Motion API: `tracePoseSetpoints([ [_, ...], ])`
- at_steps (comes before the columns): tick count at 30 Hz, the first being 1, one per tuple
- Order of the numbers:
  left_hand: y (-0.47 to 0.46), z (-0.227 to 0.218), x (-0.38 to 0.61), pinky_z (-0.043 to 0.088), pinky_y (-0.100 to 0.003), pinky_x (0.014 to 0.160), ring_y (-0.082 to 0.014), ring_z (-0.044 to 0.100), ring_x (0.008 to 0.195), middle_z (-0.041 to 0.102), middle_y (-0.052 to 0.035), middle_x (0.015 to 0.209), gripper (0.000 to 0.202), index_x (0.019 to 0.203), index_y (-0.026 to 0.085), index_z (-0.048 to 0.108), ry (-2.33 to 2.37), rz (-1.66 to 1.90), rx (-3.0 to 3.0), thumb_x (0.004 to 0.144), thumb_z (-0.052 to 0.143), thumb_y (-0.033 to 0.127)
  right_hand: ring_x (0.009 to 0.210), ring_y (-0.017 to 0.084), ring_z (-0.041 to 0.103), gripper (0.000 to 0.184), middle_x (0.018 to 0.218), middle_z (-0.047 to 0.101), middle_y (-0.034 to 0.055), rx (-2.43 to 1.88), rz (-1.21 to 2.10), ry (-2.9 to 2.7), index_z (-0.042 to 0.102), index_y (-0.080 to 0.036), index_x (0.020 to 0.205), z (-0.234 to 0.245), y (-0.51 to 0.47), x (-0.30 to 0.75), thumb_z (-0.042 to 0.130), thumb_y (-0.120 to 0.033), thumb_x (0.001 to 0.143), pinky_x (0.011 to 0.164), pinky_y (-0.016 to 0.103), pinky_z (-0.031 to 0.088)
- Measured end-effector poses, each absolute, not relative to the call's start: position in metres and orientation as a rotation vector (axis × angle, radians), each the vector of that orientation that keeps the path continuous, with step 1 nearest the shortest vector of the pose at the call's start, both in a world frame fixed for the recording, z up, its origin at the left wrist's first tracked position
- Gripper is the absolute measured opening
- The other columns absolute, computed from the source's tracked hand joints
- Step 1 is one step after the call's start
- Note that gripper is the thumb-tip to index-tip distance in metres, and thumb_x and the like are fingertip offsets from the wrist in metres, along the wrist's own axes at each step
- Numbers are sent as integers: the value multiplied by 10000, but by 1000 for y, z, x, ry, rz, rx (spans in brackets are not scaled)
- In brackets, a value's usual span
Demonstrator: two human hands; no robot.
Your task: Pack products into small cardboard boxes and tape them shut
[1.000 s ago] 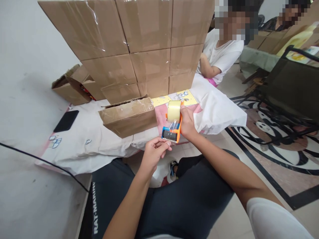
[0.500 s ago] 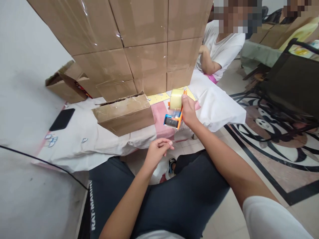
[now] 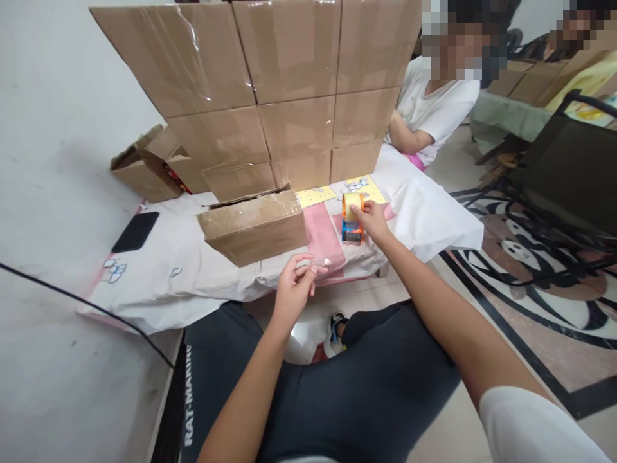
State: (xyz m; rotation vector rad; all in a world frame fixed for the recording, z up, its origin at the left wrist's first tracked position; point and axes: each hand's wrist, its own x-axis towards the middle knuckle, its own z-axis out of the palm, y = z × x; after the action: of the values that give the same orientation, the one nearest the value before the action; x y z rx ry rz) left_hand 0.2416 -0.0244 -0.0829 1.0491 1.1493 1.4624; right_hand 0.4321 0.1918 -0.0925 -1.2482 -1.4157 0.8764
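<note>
My right hand [image 3: 372, 218] grips an orange and blue tape dispenser [image 3: 351, 220] with a roll of clear tape, resting it on the cloth-covered low table [image 3: 159, 283]. My left hand [image 3: 295, 287] hovers at the table's front edge, thumb and fingertips pinched on a strip of clear tape [image 3: 322, 265] that I can barely make out. Just left of the dispenser a small cardboard box [image 3: 253, 225] wrapped in clear tape lies on the table.
Behind stands a stack of taped cardboard boxes [image 3: 284, 90]. An open box [image 3: 144, 168] and a black phone [image 3: 135, 231] are at the left. A person in a white shirt [image 3: 434, 109] sits at the far right corner. A dark folding chair [image 3: 569, 173] stands on the right.
My right hand has lowered the tape dispenser from the air onto the table. My left hand has stayed near the front edge, holding the tape strip.
</note>
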Motion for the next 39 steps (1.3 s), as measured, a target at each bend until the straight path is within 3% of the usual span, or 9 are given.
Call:
tracePoseSetpoints([
  [4, -25, -81, 233, 394, -213, 495, -64, 472, 463, 752, -40, 884, 260, 1050, 226, 514, 1165, 1476, 1053, 886, 645, 378, 868, 197, 560, 375, 936, 636, 58, -1182, 473, -1537, 612, -172, 947, -51, 151, 424, 740, -445, 724, 802, 360, 472],
  [6, -26, -80, 229, 400, -215, 500, -68, 483, 468, 745, -30, 881, 273, 1055, 231, 512, 1182, 1485, 1051, 882, 646, 394, 769, 169, 559, 237, 832, 641, 35, -975, 698, -1818, 653, -177, 854, -33, 120, 410, 653, -412, 826, 727, 324, 450],
  [13, -26, -73, 218, 410, -213, 501, -76, 513, 493, 715, -6, 843, 251, 1060, 234, 525, 1243, 1580, 1059, 891, 633, 386, 692, 131, 545, 117, 783, 634, 10, -766, 1117, -2153, 711, -176, 847, -25, 59, 360, 660, -279, 825, 633, 275, 393],
  [19, -31, -70, 204, 403, -228, 454, -78, 478, 418, 738, -15, 857, 337, 1176, 247, 467, 1366, 1603, 1044, 914, 594, 416, 724, 152, 526, 108, 787, 615, 12, -635, 839, -2205, 644, -188, 813, 2, 73, 344, 585, -238, 887, 671, 297, 392],
  [23, -26, -54, 169, 517, -324, 783, -197, 694, 870, 744, -89, 1034, 318, 1193, 218, 529, 1837, 1765, 1382, 918, 588, 365, 891, 207, 523, 193, 901, 601, 43, -500, 518, -2278, 603, -217, 870, 39, 90, 329, 484, -322, 981, 851, 372, 411],
  [27, -5, -19, 122, 244, -517, 1167, -317, 411, 1407, 540, -135, 1459, 533, 1365, 220, 503, 2313, 1569, 1985, 867, 645, 346, 1069, 266, 463, 304, 1077, 585, 76, -488, 320, -2394, 588, -250, 911, 59, 107, 301, 364, -423, 1022, 988, 469, 348],
  [30, 11, -2, 97, 72, -589, 1206, -324, 314, 1471, 480, -109, 1520, 614, 1440, 240, 450, 2290, 1145, 2198, 871, 629, 386, 1140, 285, 423, 327, 1159, 570, 88, -484, 270, -2464, 577, -253, 939, 59, 120, 275, 323, -438, 1028, 1028, 509, 307],
  [33, 20, -4, 87, 148, -600, 1195, -312, 428, 1408, 574, -96, 1438, 504, 1384, 244, 525, 2172, 917, 2201, 902, 581, 381, 1178, 291, 404, 344, 1208, 557, 100, -478, 281, -2534, 572, -241, 938, 54, 133, 253, 299, -429, 1032, 1042, 527, 289],
  [39, 23, -33, 88, 190, -559, 1203, -310, 506, 1350, 611, -76, 1397, 438, 1317, 252, 610, 2160, 1174, 2180, 909, 569, 406, 1222, 280, 409, 318, 1255, 534, 87, -559, 502, -2687, 569, -226, 897, 49, 155, 234, 329, -390, 1029, 1059, 529, 292],
])
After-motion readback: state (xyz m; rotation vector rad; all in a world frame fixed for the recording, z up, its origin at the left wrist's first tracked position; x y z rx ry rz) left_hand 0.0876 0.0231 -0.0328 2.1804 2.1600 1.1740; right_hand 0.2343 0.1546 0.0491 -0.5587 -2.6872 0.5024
